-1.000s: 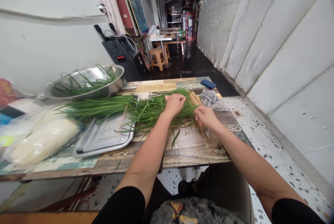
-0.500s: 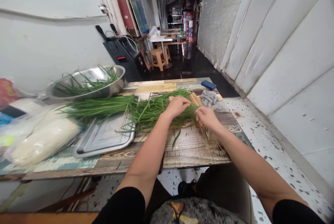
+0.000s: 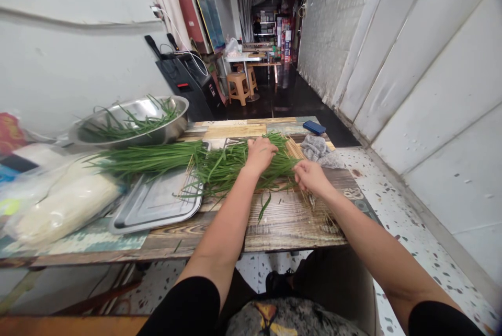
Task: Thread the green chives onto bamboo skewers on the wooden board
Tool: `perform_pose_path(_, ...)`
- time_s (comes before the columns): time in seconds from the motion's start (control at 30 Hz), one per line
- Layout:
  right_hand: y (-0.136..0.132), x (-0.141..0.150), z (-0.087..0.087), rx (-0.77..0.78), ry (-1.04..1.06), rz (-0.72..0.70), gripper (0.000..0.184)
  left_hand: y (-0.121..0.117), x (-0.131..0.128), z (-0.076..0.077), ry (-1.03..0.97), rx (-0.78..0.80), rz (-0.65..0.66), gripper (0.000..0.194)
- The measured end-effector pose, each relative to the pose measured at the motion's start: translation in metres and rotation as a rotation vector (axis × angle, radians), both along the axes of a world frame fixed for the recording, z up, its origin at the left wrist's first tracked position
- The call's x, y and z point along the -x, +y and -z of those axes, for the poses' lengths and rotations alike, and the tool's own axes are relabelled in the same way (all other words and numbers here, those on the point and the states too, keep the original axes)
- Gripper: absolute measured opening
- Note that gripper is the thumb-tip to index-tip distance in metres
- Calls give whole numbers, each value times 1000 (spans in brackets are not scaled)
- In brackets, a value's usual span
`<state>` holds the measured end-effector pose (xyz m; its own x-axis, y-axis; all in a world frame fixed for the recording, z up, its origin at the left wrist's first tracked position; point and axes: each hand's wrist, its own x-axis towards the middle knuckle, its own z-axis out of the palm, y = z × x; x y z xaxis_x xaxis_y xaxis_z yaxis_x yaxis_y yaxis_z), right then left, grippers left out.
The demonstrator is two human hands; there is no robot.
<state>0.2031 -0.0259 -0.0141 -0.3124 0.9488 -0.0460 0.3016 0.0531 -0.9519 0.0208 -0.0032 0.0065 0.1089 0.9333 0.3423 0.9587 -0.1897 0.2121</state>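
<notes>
A loose heap of green Chinese chives [image 3: 225, 166] lies across the wooden-patterned table. My left hand [image 3: 260, 154] rests over the heap, its fingers slightly apart and bent toward the leaves. To the right, my right hand [image 3: 309, 175] is closed in a pinch at the chive ends, where green leaf tips meet its fingers. Thin bamboo skewers [image 3: 294, 149] lie beside and partly under that hand. A neat bundle of chives [image 3: 152, 157] lies over a metal tray [image 3: 157, 216], with skewers crossing its right end. One loose leaf [image 3: 264, 207] sits near the table's front.
A steel basin [image 3: 178, 116] with more chives stands at the back left. Before it lies a plastic bag of pale contents [image 3: 70, 205]. Beyond my right hand are a grey cloth [image 3: 316, 149] and a dark blue box [image 3: 314, 127]. A white wall runs along the right.
My left hand has moved a little left, away from my right hand, and its fingers have loosened over the chives. My right hand has stayed in place.
</notes>
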Motion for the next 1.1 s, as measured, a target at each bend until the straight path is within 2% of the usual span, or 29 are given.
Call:
perform_pose_path(0.13, -3, 0, -3, 15, -14, 7, 11, 3, -6, 3, 50, -12, 44, 16)
perform_pose_path(0.33, -2, 1, -4, 4, -12, 9, 11, 0, -15, 0, 63, -78, 38, 18)
perform_pose_path(0.53, -1, 0, -2, -6, 14, -1, 9, -6, -18, -7, -146, -122, 18, 14)
perform_pose_path(0.67, -1, -1, -1, -17, 22, -5, 8, -4, -17, -8, -260, -86, -27, 16)
perform_pose_path(1.1, -3, 0, -6, -10, 25, 10, 10, -1, -14, -7, -316, -74, 40, 16)
